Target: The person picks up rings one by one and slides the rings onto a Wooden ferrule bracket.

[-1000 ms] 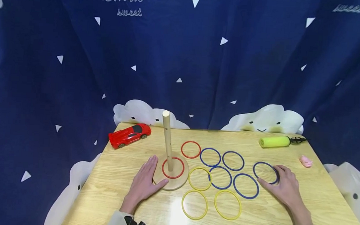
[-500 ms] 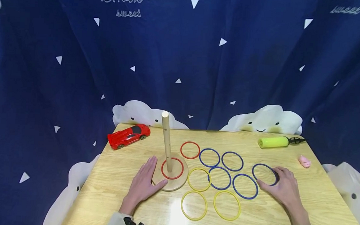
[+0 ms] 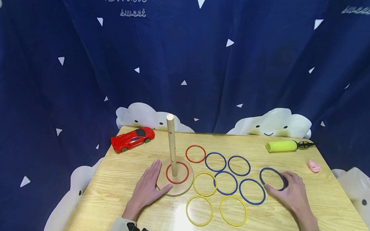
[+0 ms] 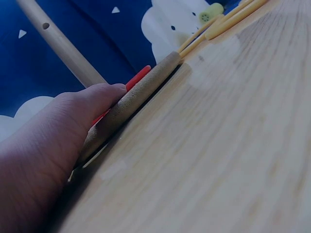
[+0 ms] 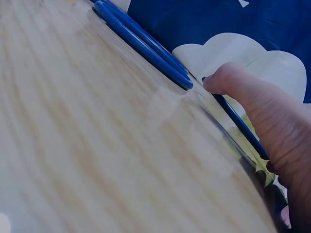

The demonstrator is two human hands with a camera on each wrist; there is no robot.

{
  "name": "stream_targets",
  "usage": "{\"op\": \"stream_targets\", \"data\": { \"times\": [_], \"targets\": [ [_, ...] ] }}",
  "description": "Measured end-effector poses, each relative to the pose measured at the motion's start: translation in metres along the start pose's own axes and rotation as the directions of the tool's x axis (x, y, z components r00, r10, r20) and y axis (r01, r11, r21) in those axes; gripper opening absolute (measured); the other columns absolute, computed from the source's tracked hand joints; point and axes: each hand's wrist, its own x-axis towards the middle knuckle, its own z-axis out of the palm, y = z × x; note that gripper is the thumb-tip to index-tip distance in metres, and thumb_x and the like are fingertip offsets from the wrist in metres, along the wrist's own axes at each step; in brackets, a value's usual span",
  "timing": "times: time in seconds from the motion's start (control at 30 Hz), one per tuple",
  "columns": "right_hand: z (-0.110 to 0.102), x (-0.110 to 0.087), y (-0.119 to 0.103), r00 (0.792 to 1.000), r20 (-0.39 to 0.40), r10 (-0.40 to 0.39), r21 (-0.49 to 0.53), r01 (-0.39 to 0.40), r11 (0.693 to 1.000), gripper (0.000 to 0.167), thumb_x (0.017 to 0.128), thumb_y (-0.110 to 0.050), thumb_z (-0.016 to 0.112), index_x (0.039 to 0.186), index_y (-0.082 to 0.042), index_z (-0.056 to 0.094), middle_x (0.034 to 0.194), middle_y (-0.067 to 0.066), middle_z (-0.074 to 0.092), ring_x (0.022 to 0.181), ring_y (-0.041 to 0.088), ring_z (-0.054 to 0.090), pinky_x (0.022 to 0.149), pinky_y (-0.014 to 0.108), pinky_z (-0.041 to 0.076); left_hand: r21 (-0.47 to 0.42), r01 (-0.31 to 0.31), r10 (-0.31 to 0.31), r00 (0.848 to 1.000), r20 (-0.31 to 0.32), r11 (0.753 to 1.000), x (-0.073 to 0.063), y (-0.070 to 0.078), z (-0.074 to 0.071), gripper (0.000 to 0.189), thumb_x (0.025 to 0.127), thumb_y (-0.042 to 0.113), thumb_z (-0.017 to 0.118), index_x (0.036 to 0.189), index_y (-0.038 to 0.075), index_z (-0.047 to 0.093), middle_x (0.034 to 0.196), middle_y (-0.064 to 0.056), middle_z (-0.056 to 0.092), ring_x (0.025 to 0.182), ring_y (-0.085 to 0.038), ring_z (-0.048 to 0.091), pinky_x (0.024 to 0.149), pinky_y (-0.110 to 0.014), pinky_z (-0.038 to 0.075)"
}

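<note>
A wooden ring-toss stand, with an upright peg (image 3: pixel 171 142) on a round base (image 3: pixel 180 190), stands left of centre, and a red ring (image 3: pixel 185 179) circles the peg's foot. My left hand (image 3: pixel 147 188) rests on the base's left edge with fingers straight and close together. In the left wrist view its thumb (image 4: pixel 104 99) lies over the rim. My right hand (image 3: pixel 293 192) grips a blue ring (image 3: pixel 271 168) between thumb and fingers at the ring's right side. The right wrist view shows the thumb (image 5: pixel 228 80) at this ring (image 5: pixel 240 125), just above the table, with the other fingers hidden.
Between the hands lie several more blue rings (image 3: pixel 252 203), another red ring (image 3: pixel 195 162) and yellow rings (image 3: pixel 199 225), some overlapping. A red toy car (image 3: pixel 132 140) stands back left. At back right are a yellow-green pump (image 3: pixel 282 146) and a small pink object (image 3: pixel 314 166).
The blue ring in my right hand now shows a doubled dark outline along its left side. Both hands stay in nearly the same places; the other rings have not moved.
</note>
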Motion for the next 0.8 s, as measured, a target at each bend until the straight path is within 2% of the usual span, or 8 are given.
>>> {"op": "stream_targets", "data": {
  "times": [0.5, 0.8],
  "targets": [
    [-0.006, 0.007, -0.021, 0.994, -0.055, -0.099, 0.039, 0.101, 0.994, 0.081, 0.057, -0.031, 0.099, 0.115, 0.014, 0.065, 0.118, 0.033, 0.060, 0.110, 0.053, 0.052, 0.090, 0.063, 0.038, 0.003, 0.000, 0.000, 1.000, 0.003, 1.000, 0.000, 0.000, -0.001, 0.110, 0.090, 0.084, 0.050, 0.168, 0.013, 0.020, 0.175, 0.000, 0.017, 0.162, -0.018, 0.011, 0.130, -0.047, 0.020],
    [-0.014, 0.018, -0.046, 0.992, -0.022, -0.126, 0.067, 0.127, 0.990, 0.086, 0.059, -0.036, 0.099, 0.124, 0.009, 0.064, 0.125, 0.030, 0.060, 0.116, 0.052, 0.050, 0.100, 0.064, 0.035, 0.001, 0.010, -0.010, 1.000, 0.017, 1.000, 0.001, 0.001, -0.001, 0.110, 0.089, 0.085, 0.049, 0.168, 0.013, 0.019, 0.175, 0.000, 0.017, 0.162, -0.017, 0.010, 0.130, -0.046, 0.018]
  ]
}}
